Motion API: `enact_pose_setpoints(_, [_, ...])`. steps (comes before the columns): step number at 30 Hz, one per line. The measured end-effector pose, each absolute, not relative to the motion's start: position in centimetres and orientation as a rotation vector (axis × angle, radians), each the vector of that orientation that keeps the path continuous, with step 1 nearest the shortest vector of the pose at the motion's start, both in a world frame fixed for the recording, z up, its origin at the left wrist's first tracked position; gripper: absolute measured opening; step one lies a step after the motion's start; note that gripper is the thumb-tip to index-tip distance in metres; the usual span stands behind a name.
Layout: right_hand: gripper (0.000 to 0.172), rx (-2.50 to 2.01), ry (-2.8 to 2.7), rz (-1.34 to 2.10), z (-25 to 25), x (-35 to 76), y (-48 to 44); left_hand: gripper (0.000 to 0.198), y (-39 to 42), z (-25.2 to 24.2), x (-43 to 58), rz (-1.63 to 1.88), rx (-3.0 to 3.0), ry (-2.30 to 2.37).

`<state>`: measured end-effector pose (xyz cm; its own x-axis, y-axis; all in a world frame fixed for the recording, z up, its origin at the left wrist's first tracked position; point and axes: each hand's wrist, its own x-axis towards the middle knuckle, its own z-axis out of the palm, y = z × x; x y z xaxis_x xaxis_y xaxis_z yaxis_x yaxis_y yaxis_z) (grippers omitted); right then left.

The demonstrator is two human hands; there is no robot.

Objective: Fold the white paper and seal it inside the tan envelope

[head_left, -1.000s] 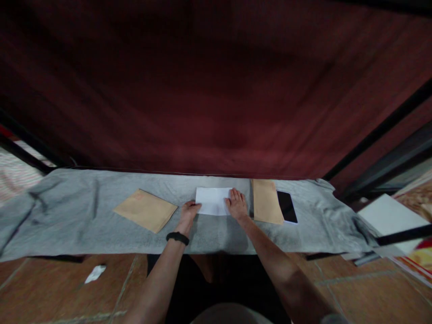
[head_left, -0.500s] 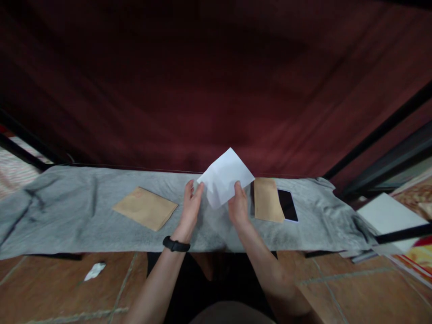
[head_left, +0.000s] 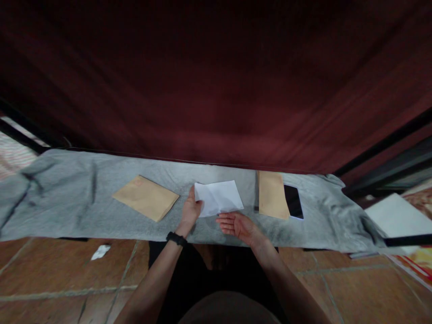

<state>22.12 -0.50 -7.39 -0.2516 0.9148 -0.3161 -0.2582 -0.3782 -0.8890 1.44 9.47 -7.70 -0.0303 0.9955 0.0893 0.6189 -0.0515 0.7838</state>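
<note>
Nearest us, our right hand (head_left: 238, 225) lies palm up, its grip open and empty, just clear of the creased white sheet (head_left: 219, 198). Our left hand (head_left: 191, 210) pinches the sheet's left edge. Both hands held the sheet up a moment ago; it is now back down on the grey-clothed bench (head_left: 84, 198), right of a brown envelope (head_left: 146, 197).

Head-worn view, forward and down onto white paper (head_left: 219, 198)

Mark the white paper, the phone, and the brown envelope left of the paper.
white paper (head_left: 221, 197), head view, middle of the creased sheet.
phone (head_left: 293, 201), head view, centre of its dark screen.
brown envelope (head_left: 146, 198), head view, middle of its face.
</note>
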Motion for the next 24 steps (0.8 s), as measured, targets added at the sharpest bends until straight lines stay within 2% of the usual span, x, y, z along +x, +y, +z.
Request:
enact_pose_setpoints(2, [0.043, -1.245, -1.096, 1.467, -7.4, 22.1, -0.1, 0.075, 9.5, -8.0, 1.2, 0.806, 1.765, 1.720])
enact_pose_setpoints(5, [0.041, -1.516, -1.433, 0.853, -7.9, 21.3, 2.2, 0.076, 9.1, -7.8, 1.3, 0.711, 1.823, 1.767])
enact_pose_setpoints(10, [0.049, -1.704, -2.026, 0.264, -10.0, 19.9, 4.9, 0.061, 7.2, -7.1, 2.8, 0.676, 2.066, 2.040])
enact_pose_setpoints(16, [0.056, -1.768, -2.198, 0.127, -11.7, 19.8, 4.4, 0.054, 6.3, -8.7, 6.5, 0.532, 2.469, 1.496])
enact_pose_setpoints(19, [0.058, -1.779, -2.210, 0.132, -11.8, 19.9, 4.4, 0.058, 7.1, -9.5, 7.1, 0.457, 2.457, 1.488])
enact_pose_setpoints(24, [0.050, -1.818, -2.129, 0.070, -11.7, 19.7, 4.3, 0.060, 8.0, -10.0, 5.7, 0.445, 2.493, 1.557])
